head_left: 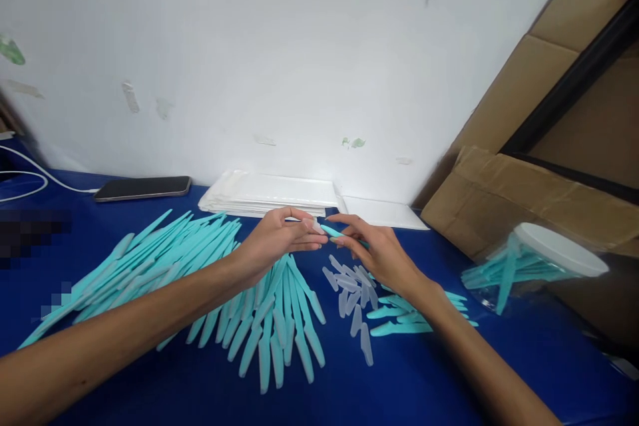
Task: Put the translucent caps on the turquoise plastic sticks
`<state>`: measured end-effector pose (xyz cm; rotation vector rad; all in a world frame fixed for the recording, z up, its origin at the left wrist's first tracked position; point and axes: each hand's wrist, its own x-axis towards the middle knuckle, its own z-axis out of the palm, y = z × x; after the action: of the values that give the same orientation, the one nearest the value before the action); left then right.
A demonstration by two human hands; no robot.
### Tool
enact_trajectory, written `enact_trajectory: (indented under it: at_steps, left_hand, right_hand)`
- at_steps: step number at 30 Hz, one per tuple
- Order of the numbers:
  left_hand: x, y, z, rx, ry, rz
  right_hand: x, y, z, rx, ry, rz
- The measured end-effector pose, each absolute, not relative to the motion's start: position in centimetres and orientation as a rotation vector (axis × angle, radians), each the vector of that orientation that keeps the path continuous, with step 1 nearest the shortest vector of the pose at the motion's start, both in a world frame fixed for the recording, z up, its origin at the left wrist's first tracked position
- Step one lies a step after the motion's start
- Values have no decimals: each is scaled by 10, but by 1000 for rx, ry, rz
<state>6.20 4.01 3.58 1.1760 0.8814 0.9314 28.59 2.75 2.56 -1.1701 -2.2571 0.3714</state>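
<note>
My left hand pinches a small translucent blade cap between thumb and fingers. In my right hand is a turquoise eyebrow razor, its tip meeting the cap; how far it sits inside I cannot tell. Below the hands lies a loose pile of translucent caps. Under my right forearm, several turquoise razors lie side by side, partly covered by the arm. A large fanned heap of turquoise razors with caps spreads beneath and beyond my left forearm.
A clear jar with a white lid lies tilted at right, holding turquoise razors. Behind it stands a cardboard box. White packets lie along the wall. A phone with a white cable rests on the blue table at back left.
</note>
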Motion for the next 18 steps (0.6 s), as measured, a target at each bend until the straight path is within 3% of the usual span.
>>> enact_trajectory:
  at_steps: [18]
  left_hand:
    - [65,31,37,1499,912,791]
  right_hand:
    - [280,22,22,-1052,-2264,391]
